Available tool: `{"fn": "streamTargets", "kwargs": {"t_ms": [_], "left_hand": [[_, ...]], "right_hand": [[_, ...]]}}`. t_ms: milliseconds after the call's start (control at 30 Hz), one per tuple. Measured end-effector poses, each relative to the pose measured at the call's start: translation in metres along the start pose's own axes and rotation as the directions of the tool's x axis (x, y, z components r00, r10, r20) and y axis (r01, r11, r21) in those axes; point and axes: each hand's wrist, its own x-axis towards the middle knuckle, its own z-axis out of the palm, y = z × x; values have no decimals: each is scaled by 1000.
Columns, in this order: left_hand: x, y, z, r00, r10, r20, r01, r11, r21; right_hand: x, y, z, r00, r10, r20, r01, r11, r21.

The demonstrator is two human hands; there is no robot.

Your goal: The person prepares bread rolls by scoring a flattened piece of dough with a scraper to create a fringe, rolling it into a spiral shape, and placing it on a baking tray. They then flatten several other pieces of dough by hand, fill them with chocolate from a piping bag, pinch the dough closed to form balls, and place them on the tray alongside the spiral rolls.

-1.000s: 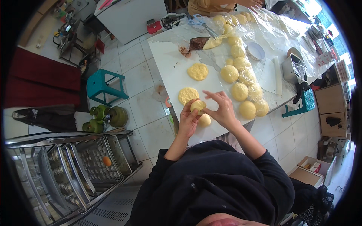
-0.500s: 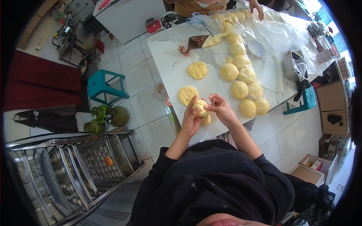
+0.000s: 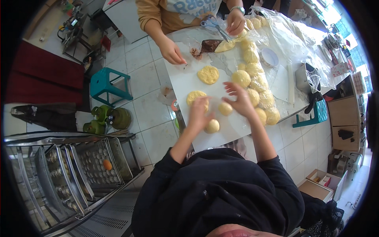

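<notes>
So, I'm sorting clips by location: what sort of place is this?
Probably a small bakery: there are many yellow dough balls and flattened dough rounds on a table, plus a metal tray rack.

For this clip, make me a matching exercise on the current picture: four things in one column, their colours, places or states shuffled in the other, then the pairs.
Things:
1. Left hand
2. Scissors
3. Stool
4. Round dish

Descriptions:
A. Teal, on the tiled floor
B. White, right of the row of dough balls
C. Blurred, overlapping the nearer flat dough piece in the view
D. Blue-handled, toward the table's far end

Pairs: 1-C; 2-D; 3-A; 4-B
</notes>
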Motion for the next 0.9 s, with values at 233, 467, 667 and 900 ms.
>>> {"fn": "streamTargets", "kwargs": {"t_ms": [233,467,667,900], "left_hand": [[13,-23,-21,960,-281,-9,278,945,169],[-2,-26,-22,981,-80,-178,120,967,225],[-2,-11,-22,963,-180,-201,164,982,-96],[-2,-14,-23,967,-178,-185,153,978,-143]], "right_hand": [[36,14,67,909,-142,393,299,878,-374],[29,16,68,943,-265,202,319,892,-319],[24,0,63,922,-168,348,226,965,-133],[13,-3,70,993,1,119,13,993,-118]]}}
